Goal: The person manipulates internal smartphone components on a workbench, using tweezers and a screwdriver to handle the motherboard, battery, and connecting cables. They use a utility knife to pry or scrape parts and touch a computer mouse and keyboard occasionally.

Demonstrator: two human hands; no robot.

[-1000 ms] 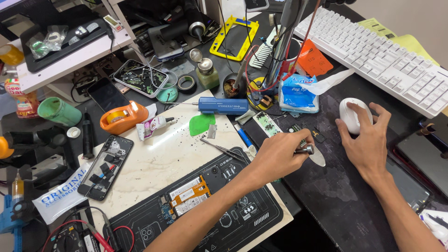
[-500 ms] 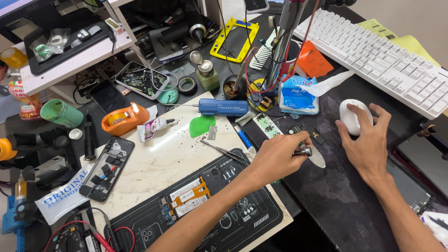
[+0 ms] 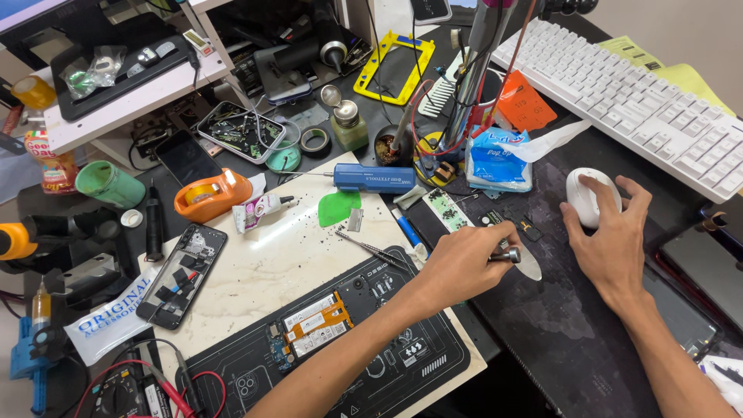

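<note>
— Metal, that small silver-tipped tool [image 3: 507, 254] — which hand has it?

— Left hand [image 3: 464, 263], fingers closed round it, resting on the dark desk mat [image 3: 573, 340]. The right hand [image 3: 611, 244] lies loosely spread over a white mouse [image 3: 584, 197], fingers on top, not clenched.

— And the surface beneath?

— Crowded workbench: a pale marble slab [image 3: 271, 263] with a black repair mat [image 3: 371, 364] overlapping it, an opened phone [image 3: 313, 321] lying on that mat, well apart from the tool.

— Any containers?

— A metal tray [image 3: 238, 130] holding small tools and bits, and a green cup [image 3: 108, 184] on its side.

— What crowds the hands?

— Tweezers [image 3: 371, 249] just left of the wrist, a blue screwdriver [image 3: 371, 178], a white keyboard [image 3: 642, 101] beyond the mouse, a tissue pack [image 3: 495, 161] near the stand.
</note>
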